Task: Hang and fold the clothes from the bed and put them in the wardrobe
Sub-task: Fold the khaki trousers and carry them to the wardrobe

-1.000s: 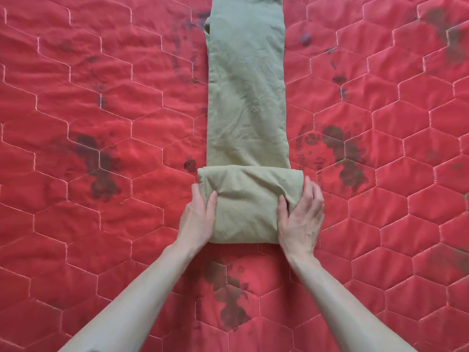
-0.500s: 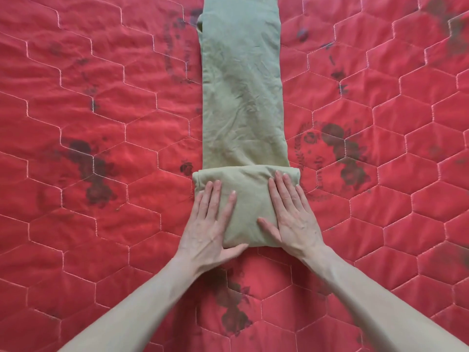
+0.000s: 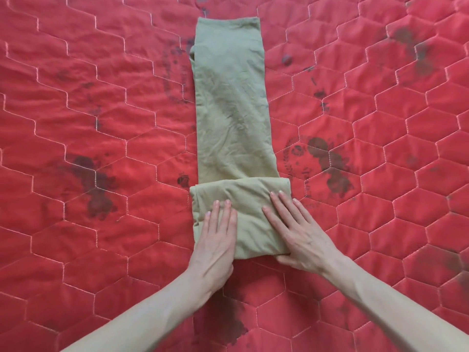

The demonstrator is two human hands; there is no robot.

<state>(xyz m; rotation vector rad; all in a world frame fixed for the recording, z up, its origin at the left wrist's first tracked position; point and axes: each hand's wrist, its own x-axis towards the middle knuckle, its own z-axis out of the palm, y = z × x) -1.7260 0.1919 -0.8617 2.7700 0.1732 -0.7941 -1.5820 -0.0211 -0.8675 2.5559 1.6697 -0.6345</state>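
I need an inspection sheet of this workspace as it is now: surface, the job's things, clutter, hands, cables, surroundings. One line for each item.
Surface: red quilted bedspread with hexagon stitching and dark printed patches; it fills the whole view.
Job's things: one olive-green garment, folded into a long narrow strip; its near end is folded over into a thicker block.
Clutter: nothing seen.
Hands: left hand lies flat on the left part of the folded block, fingers straight; right hand lies flat on the right part, fingers straight, thumb at the near edge.
Cables: nothing seen.
Surroundings: nothing seen beyond the bedspread; no wardrobe or hanger in view.
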